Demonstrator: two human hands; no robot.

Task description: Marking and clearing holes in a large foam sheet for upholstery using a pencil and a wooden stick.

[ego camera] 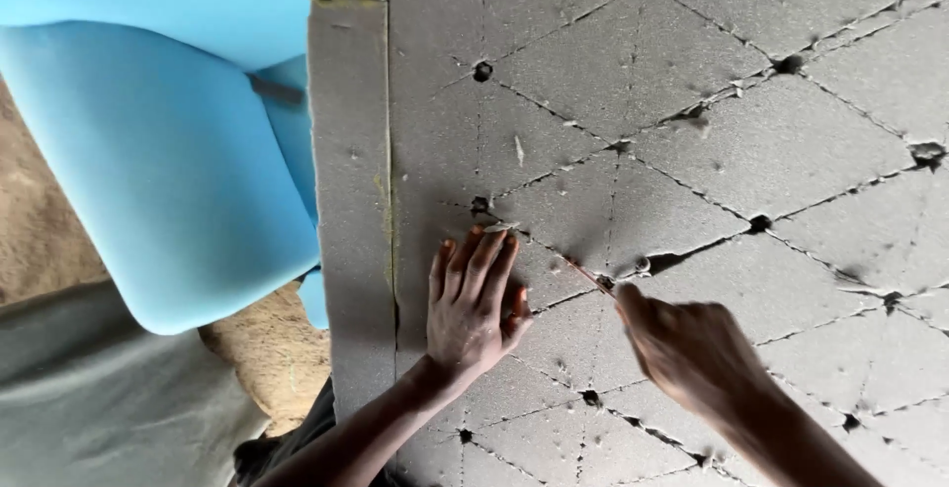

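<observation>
On the grey foam slab (692, 151) scored with diamond lines and holes, your left hand (473, 304) lies flat, fingers spread, steadying the surface. Your right hand (687, 349) pinches a thin reddish blade (591, 276), its tip in a cut line beside a hole.

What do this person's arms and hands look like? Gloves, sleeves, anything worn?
Both hands are bare: no gloves, rings or watch visible. The left hand and its forearm are uncovered as far as the frame shows, with short, plain nails. The right hand and its forearm are bare too, with no sleeve in view. No markings show on either arm.
</observation>
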